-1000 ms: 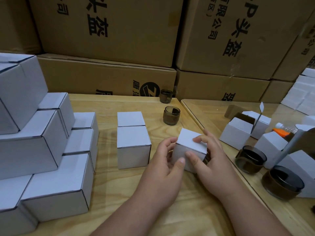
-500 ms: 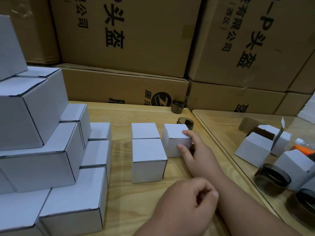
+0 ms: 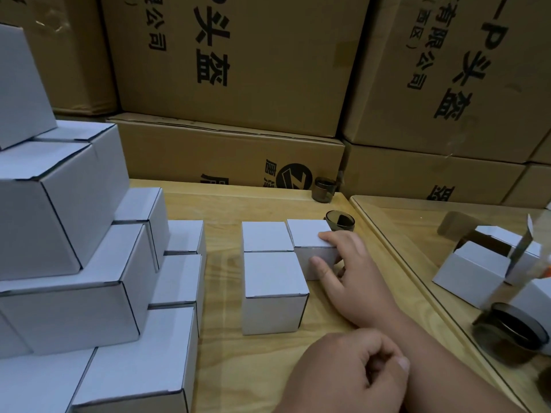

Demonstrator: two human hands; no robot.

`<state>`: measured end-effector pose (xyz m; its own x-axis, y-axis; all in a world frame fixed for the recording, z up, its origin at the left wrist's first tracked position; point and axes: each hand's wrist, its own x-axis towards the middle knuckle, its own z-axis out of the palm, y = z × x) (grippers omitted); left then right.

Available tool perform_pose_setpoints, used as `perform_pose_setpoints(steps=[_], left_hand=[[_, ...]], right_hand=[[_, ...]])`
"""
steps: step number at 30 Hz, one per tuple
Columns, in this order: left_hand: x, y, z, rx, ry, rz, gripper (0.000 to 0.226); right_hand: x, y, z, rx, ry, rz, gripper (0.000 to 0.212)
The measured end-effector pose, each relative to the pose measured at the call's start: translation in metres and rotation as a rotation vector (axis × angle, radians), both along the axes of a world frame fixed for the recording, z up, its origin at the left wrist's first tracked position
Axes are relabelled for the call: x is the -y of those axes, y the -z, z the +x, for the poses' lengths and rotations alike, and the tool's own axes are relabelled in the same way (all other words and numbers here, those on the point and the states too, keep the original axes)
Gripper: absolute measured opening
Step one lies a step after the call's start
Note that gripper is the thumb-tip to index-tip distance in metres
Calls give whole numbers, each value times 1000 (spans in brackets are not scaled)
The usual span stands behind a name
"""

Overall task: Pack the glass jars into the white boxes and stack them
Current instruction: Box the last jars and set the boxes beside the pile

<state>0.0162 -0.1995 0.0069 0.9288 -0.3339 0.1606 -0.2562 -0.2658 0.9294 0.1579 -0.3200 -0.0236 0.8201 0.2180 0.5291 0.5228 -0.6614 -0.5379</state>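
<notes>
On the bench (image 3: 268, 368), at one o'clock, the right hand (image 3: 354, 272) grips a closed white box (image 3: 310, 236) beside two others; the left hand (image 3: 351, 374), fingers curled together, holds nothing.

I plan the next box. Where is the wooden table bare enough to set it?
Bare wood lies between the big stack of white boxes and the two middle boxes. Right of them it is crowded: the right hand grips a small box, a jar behind.

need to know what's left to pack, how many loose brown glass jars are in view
3: small jar by the cartons, jar behind the box under the right hand, wide jar at right. Others may be hidden.
</notes>
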Motion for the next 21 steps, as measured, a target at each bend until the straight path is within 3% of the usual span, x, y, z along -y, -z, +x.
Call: perform_pose_setpoints(steps=[7, 10, 13, 15, 18, 21], left_hand=[[-2, -2, -1, -23, -5, -3, 14], [-2, -1, 2, -12, -3, -12, 14], [-3, 0, 4, -3, 8, -21, 12], [-4, 0, 4, 1, 15, -23, 9], [-4, 1, 6, 2, 14, -29, 8], [-3, 2, 6, -1, 10, -44, 10]], right_hand=[[1, -2, -1, 59, -16, 35, 36], [7, -5, 7, 113, 121, 282, 32], [21, -10, 25, -26, 388, 541, 38], [27, -13, 36, -149, 483, 469, 42], [25, -13, 43, -270, 453, 182, 51], [22, -8, 42, -263, 453, 92, 38]])
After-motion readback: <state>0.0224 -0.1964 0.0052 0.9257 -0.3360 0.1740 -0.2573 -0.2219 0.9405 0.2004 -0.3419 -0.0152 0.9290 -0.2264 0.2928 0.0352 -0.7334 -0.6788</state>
